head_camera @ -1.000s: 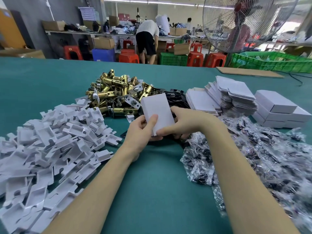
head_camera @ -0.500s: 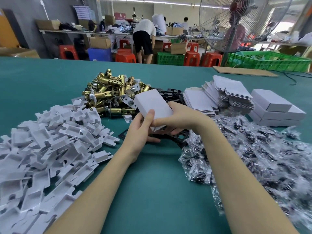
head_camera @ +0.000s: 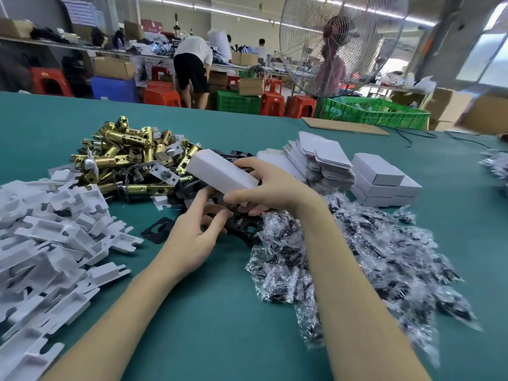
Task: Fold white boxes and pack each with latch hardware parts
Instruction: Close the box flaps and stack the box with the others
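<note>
Box: white folded carton (head_camera: 222, 171), held above the brass latch pile (head_camera: 129, 158).
Right hand (head_camera: 270, 188): fingers curled around carton's near end.
Left hand (head_camera: 192, 235): fingers loosely spread, nothing held.
Handling: judged light and crushable; best held by edges.

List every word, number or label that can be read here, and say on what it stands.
None can be read.
The white box in the right hand shows blank faces.
The sheets on the back wall are too small and blurred to read.
</note>
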A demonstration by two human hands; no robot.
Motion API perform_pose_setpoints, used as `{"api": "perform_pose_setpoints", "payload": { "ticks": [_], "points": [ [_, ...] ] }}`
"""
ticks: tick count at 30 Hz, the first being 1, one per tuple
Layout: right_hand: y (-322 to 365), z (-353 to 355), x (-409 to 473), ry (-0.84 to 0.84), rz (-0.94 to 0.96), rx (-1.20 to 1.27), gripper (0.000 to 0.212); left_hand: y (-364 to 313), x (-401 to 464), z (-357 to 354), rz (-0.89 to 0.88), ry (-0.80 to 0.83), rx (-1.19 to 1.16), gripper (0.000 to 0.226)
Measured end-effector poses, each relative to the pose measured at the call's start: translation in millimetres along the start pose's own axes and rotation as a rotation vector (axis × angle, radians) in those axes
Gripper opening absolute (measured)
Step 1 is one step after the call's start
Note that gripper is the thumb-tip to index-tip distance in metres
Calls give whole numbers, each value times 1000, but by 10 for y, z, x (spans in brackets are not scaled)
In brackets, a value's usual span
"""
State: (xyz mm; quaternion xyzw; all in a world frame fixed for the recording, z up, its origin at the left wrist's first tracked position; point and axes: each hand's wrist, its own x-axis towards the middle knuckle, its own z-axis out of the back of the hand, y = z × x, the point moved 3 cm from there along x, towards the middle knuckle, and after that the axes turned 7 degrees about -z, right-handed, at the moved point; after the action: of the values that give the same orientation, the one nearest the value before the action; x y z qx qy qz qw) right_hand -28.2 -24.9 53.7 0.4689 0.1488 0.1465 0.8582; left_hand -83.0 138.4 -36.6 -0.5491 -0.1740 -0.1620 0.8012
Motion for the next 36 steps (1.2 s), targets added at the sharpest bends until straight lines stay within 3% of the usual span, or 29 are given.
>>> {"api": "perform_pose_setpoints", "payload": {
  "ticks": [3,7,12,15,19,23,29,36],
  "points": [
    [-19,86,-25,-44,17,74,68,8,21,7,20,31,32,55],
    [-81,302,-73,-171,27,204,57,22,7,-76,-15,143,182,45],
    [-226,841,-232,-526,26,580,53,81,-16,-95,-7,129,199,37],
    [-412,1200,-366,-774,30,675,61,103,-13,-85,8,105,180,33],
    [-706,1461,-389,-1095,-60,518,62,114,-8,-104,11,92,193,27],
    [-868,1598,-309,-1291,-186,224,56,128,1,-102,18,83,189,22],
    [-1197,1790,-268,-1305,-412,105,41,140,0,-92,13,81,199,17],
    [-1192,1604,-345,-1386,-329,44,50,126,6,-96,14,72,212,12]
  ]
}}
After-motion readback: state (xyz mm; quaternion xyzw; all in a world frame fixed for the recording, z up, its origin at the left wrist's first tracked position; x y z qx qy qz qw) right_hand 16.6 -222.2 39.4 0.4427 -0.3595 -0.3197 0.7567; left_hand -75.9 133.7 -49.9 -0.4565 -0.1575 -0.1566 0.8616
